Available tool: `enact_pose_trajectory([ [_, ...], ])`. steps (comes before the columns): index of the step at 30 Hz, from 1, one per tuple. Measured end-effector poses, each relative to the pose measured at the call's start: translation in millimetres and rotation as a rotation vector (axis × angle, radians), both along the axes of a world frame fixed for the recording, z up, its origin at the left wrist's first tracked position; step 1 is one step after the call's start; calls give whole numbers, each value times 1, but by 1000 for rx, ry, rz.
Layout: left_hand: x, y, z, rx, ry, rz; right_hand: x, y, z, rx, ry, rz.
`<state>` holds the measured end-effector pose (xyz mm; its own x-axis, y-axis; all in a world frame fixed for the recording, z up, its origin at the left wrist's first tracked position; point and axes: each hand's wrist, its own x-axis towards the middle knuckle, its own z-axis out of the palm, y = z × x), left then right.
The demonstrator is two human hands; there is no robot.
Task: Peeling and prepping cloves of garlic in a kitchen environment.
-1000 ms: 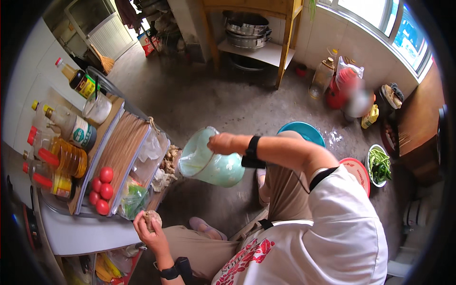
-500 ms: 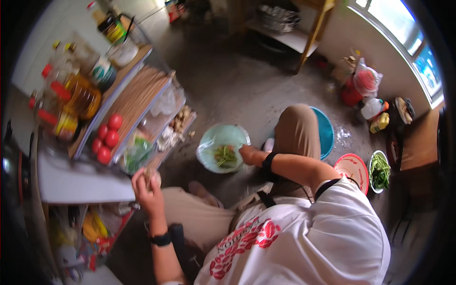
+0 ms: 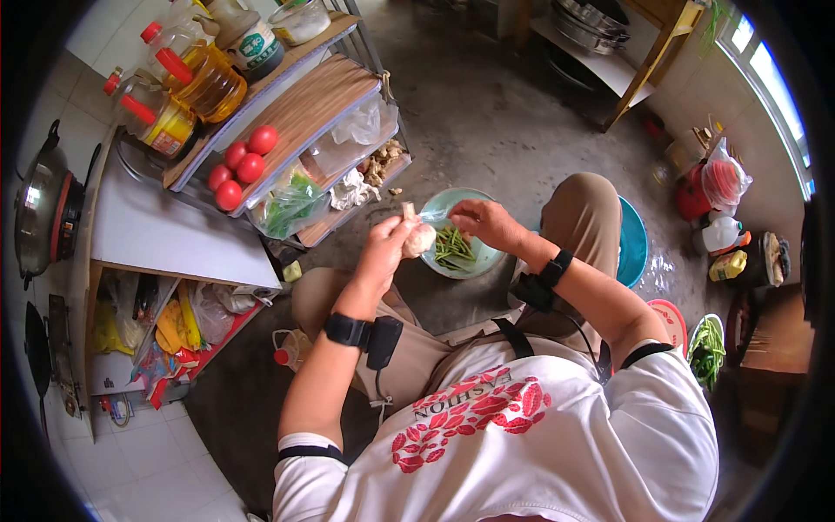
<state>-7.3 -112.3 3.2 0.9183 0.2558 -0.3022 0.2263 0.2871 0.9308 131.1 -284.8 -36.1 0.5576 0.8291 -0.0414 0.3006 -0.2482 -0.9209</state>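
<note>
In the head view, the left hand (image 3: 381, 250) grips a garlic bulb (image 3: 419, 241) at the left edge of the pale green bin (image 3: 489, 258). The bulb appears whole, not separated; green scraps (image 3: 452, 249) already lie inside the bin. Compared with the earlier frame, the garlic is farther from the bench (image 3: 178, 228), and the right hand (image 3: 487, 223) is off the rim, fingers bent; I cannot tell whether it holds something.

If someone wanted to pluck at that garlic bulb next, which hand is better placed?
Probably the right hand: its bent fingers are close by, apart from the garlic bulb, while the left hand is busy gripping it.
</note>
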Motion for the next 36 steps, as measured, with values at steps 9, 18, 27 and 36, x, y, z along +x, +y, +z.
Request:
enact_pose_trajectory([
  [9, 29, -23, -69, 341, -30, -74, -5, 12, -25, 102, 336, -56],
  [18, 43, -32, -51, 1148, -193, 74, -7, 14, -27, 203, -14, -158],
  [27, 52, -33, -55, 1219, -208, 80, -10, 16, -28, 269, -193, -177],
  [36, 59, -35, -58, 997, -88, 153, -10, 16, -28, 266, -326, -233],
])
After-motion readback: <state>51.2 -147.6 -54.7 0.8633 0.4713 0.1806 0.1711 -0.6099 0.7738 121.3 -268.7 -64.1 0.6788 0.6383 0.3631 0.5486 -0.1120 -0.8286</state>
